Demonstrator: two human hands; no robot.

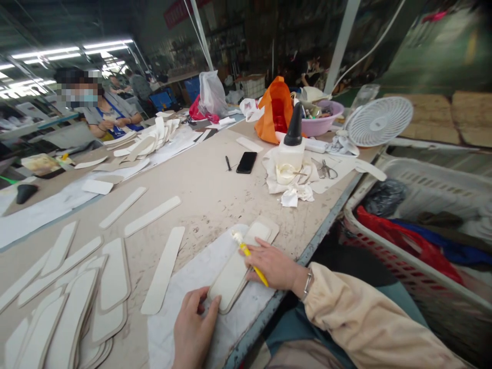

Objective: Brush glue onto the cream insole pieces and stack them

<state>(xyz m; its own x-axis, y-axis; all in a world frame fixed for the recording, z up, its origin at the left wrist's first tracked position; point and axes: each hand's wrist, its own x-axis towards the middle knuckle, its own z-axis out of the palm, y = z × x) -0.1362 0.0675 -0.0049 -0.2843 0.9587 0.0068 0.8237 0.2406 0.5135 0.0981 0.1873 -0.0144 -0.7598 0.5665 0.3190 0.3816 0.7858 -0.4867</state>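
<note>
My right hand (pixel 271 264) grips a yellow-handled brush (pixel 260 274), its tip coated in white paste. That hand also rests on a small stack of cream, round-cornered panels (pixel 226 287), which lies slanted on a white sheet (pixel 172 328). At the stack's near end, the thumb and fingers of my left hand (pixel 194 323) close on the top panel's edge. Just left of the sheet is a single cream strip (pixel 163 271). Further left, many similar pieces (pixel 75 307) are piled and overlapping.
A white glue pot (pixel 290 156) stands on crumpled cloth beside scissors (pixel 326 170). Nearby are a black phone (pixel 246 162), an orange bag (pixel 272 110), a purple basin (pixel 321 120) and a white fan (pixel 378 123). A crate (pixel 418 179) flanks the table's right edge. A co-worker (pixel 111 110) sits across.
</note>
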